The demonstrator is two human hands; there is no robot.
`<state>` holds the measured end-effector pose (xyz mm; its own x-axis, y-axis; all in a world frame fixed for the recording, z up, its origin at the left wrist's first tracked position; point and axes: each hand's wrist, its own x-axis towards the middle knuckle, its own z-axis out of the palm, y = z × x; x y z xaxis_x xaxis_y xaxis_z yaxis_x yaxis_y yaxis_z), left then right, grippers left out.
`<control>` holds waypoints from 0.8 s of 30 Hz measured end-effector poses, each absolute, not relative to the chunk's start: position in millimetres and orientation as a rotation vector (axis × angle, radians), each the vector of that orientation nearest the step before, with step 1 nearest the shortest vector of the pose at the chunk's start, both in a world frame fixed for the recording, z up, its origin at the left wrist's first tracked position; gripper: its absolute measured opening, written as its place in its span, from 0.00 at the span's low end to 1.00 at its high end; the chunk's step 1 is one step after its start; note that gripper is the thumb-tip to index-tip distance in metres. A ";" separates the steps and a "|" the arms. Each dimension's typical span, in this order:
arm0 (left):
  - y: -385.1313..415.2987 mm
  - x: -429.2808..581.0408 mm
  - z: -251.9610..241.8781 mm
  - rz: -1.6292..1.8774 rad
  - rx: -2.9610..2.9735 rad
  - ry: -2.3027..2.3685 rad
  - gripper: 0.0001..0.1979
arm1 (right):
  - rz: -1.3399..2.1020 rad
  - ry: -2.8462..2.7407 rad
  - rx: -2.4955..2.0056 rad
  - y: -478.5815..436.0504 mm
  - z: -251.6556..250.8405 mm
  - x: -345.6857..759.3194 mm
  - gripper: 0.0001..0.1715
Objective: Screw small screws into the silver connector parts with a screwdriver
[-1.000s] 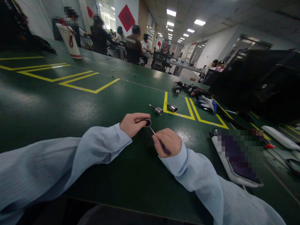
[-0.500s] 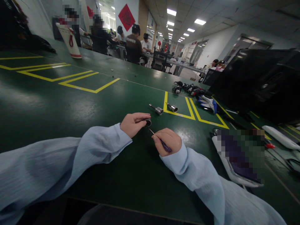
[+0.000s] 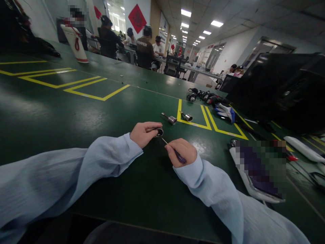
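Observation:
My left hand (image 3: 144, 135) is closed around a round metal hole saw (image 3: 159, 132), its open end turned toward me. My right hand (image 3: 181, 152) grips a thin screwdriver (image 3: 180, 158) by its dark purple handle. The screwdriver's shaft points up and left to the rim of the hole saw; whether the tip touches it I cannot tell. Just beyond my hands, two more metal hole saws with shanks lie on the table: one (image 3: 172, 120) outside the yellow tape and another (image 3: 187, 117) across its corner.
The green table (image 3: 114, 203) carries yellow tape outlines. At right lie a phone-like device (image 3: 259, 173) with a blurred screen, blue-and-white gloves (image 3: 225, 112) and dark tools (image 3: 200, 95). A white cup (image 3: 76, 44) stands far left. Several people sit at desks behind.
The hole saw in my left hand has tilted slightly, showing more of its dark inside. My right hand with the screwdriver has barely shifted.

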<state>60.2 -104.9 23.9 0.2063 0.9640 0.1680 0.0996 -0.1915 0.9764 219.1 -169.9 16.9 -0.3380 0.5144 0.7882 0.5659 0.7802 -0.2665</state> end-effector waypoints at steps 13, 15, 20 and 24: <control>-107.7 61.6 26.7 1.111 1.466 1.018 0.17 | -0.242 -1.973 -0.754 -161.6 12.6 217.2 0.07; -108.0 61.9 26.4 1.120 1.480 1.017 0.16 | -0.254 -1.976 -0.760 -161.0 12.1 217.0 0.07; -108.9 62.0 26.8 1.127 1.536 1.030 0.14 | -0.253 -1.984 -0.769 -163.1 13.9 216.9 0.07; -108.9 62.2 26.0 1.147 1.541 1.026 0.12 | -0.255 -2.011 -0.789 -166.4 16.5 216.5 0.07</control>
